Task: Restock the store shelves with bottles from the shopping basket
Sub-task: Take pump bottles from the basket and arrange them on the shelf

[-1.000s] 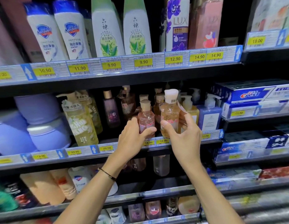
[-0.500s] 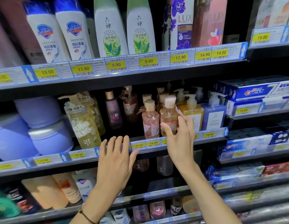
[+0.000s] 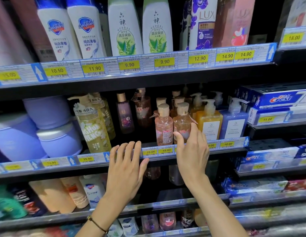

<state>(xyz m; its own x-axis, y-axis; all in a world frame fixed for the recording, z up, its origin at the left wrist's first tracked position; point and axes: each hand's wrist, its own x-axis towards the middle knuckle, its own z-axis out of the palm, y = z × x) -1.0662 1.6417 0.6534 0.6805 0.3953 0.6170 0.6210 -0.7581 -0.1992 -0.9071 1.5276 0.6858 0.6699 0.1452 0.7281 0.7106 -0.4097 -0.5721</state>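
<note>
The right hand [image 3: 191, 151] pinches the amber bottle [image 3: 182, 122] low down between thumb and forefinger. The bottle stands upright at the front of the middle shelf [image 3: 51, 171], just beside a pink bottle [image 3: 163, 129] on its left, both cork-capped. The left hand [image 3: 126, 170] is spread with straight fingers, its fingertips over the shelf's price strip [image 3: 149, 152], holding nothing.

Even, frontal store light washes the shelves [image 3: 148, 82], brightest on the white bottles [image 3: 125, 31] and glossy price strip [image 3: 145, 65] up top, while the recesses behind drop to near black. Wide-angle distortion bows the shelf edges toward the corners. The purple tubs [image 3: 46, 113] and lower-left bottles [image 3: 51, 194] smear into blur; the amber cork-capped bottle [image 3: 182, 122], left hand [image 3: 126, 170] and right hand [image 3: 191, 151] at centre are crisp.
</note>
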